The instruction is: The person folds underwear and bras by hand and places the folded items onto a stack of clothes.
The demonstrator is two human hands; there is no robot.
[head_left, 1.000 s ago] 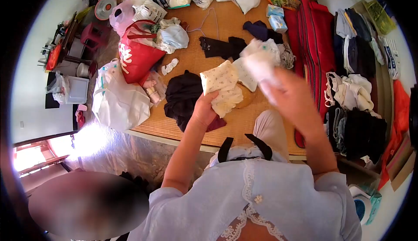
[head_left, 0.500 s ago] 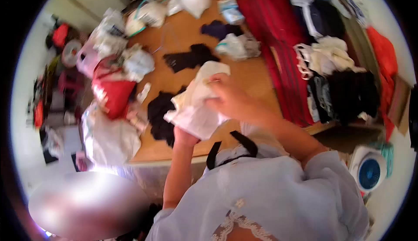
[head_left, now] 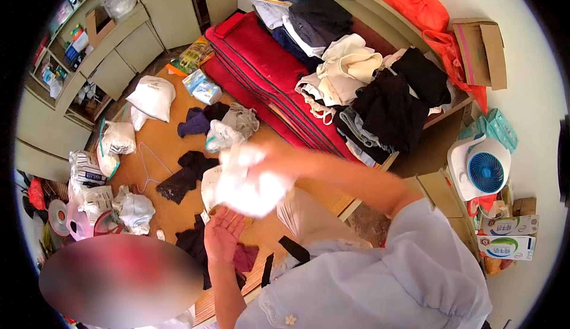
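Observation:
My right hand [head_left: 270, 165], smeared by motion, grips a bright white cloth [head_left: 252, 189] that hangs over the mat. Just below it is my left hand [head_left: 223, 234], palm up with its fingers apart and nothing held. A pale piece of fabric [head_left: 209, 187] shows between the white cloth and my left hand's fingertips. Black clothing [head_left: 193, 240] lies to the left of that hand, and a maroon cloth [head_left: 246, 258] is at its right. Farther up the mat are a black lacy garment [head_left: 184, 177] and a clear bag with cloth [head_left: 222, 136].
A red suitcase [head_left: 261, 67] borders the mat [head_left: 160, 151]. Beyond it are piled clothes [head_left: 344, 67]. A fan [head_left: 484, 168] and cartons [head_left: 507, 240] stand at right. White bags [head_left: 153, 97] and a purple hanger [head_left: 144, 168] are at left.
The view has swung to the right. My right hand has lifted the white cloth away from my left hand, which has opened. The patterned cream cloth is no longer in my left hand.

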